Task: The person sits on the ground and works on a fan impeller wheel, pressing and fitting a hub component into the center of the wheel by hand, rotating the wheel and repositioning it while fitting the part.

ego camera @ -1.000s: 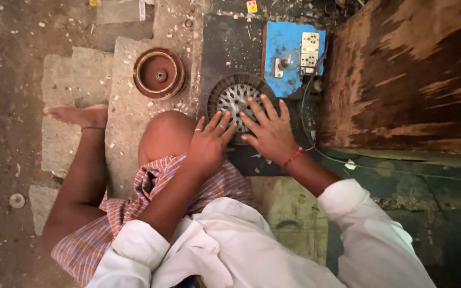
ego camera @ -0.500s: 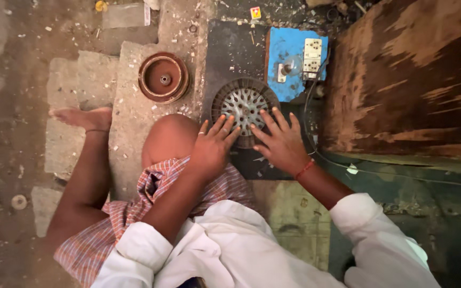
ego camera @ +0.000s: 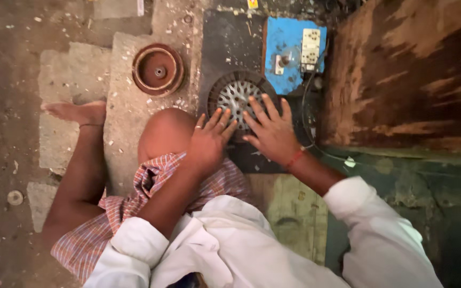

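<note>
Both hands crowd the round metal grille (ego camera: 237,96), left hand (ego camera: 209,140) and right hand (ego camera: 274,133) side by side, fingers nearly meeting. A blue switch box (ego camera: 289,45) blocks beyond it, a wooden board (ego camera: 406,74) walls the right, the bent knee (ego camera: 164,130) hems the left. Open floor (ego camera: 6,80) lies around the rusty disc (ego camera: 157,69).

Pretty dim, warm, flat light overall, no hard shadows anywhere, and the 4 to 5 o'clock corner sinks into murky dark green. The brightest bits are the white sleeves (ego camera: 380,234) at 6 o'clock and the blue switch board (ego camera: 289,45) at 12 to 1 o'clock, no real glare though. Detail is soft and smeary, and the wide lens bends things toward the edges.
</note>
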Demonstrator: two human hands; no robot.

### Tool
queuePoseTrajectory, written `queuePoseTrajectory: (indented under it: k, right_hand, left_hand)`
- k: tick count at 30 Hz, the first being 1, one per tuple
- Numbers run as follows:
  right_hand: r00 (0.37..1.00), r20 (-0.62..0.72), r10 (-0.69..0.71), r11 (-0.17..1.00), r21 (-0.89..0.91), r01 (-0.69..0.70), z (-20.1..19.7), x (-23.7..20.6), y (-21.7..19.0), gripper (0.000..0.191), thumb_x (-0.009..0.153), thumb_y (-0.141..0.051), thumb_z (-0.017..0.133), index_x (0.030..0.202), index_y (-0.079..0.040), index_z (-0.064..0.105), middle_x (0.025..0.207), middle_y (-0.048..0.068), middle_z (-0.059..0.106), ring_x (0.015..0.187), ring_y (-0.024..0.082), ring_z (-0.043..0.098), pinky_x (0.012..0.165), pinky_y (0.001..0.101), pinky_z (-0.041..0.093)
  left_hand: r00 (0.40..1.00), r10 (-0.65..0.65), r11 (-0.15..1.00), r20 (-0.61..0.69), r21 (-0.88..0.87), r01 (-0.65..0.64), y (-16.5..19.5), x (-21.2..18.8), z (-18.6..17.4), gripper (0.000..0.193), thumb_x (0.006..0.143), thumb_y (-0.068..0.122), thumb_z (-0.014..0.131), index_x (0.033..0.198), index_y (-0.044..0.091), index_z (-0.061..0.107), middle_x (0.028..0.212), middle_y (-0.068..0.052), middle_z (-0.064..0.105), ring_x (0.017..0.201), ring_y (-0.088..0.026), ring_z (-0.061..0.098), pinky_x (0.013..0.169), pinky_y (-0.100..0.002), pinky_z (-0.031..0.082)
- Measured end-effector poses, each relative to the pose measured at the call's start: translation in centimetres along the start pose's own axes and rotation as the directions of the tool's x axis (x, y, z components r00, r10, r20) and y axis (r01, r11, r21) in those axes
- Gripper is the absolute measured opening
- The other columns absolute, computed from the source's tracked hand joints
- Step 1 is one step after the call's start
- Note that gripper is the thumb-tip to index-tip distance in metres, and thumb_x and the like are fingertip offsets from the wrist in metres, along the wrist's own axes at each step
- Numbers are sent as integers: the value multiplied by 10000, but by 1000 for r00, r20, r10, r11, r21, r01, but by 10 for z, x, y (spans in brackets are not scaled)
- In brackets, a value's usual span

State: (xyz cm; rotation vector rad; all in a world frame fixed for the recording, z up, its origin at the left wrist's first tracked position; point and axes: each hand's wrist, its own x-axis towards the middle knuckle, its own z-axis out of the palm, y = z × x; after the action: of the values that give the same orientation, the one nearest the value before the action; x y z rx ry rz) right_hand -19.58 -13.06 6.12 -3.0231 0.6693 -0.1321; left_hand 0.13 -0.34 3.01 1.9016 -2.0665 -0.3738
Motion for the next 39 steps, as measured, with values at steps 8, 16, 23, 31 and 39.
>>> queuePoseTrajectory:
  k: [8,16,23,31,39]
  right_hand:
    - [999,44,-14,999,41,12,-5,5,7,631,818,-467,769,1372,-196,639,1593,133,416,1470,378,342,1123,669,270]
    - [998,18,53,993,106,-55,4,-7,1,643,837,-460,765,1400,-180,631,1589,131,429,1479,391,345,1127,660,287]
    - [958,39,286,952,106,-288,13,-22,-48,714,844,-498,748,1396,-69,603,1580,154,423,1465,387,348,1115,691,263]
    - [946,10,325,945,41,-325,8,-13,-57,764,828,-520,752,1419,-65,587,1582,149,409,1462,385,341,1104,704,238]
    - [944,40,328,944,15,-328,9,-4,-59,830,825,-544,748,1443,-27,551,1597,158,398,1477,373,341,1126,701,251]
  left_hand:
    - [1000,-12,999,4,-45,12,-1,2,-1,651,786,105,620,1435,106,568,1581,-170,431,1481,-341,378,1169,-606,274]
    - [999,-19,999,-35,-41,18,0,1,5,618,814,99,616,1431,122,588,1590,-149,442,1490,-322,387,1177,-610,286]
    - [1000,-28,999,-12,-42,27,3,-1,0,607,823,147,640,1426,100,591,1595,-166,434,1488,-335,382,1170,-605,288]
    - [999,-17,998,-36,-53,15,2,3,-4,584,849,216,661,1417,102,589,1582,-170,446,1476,-335,389,1165,-609,288]
    - [999,-29,995,-30,-100,26,2,0,4,596,855,248,664,1424,95,577,1575,-173,443,1477,-337,387,1165,-614,280]
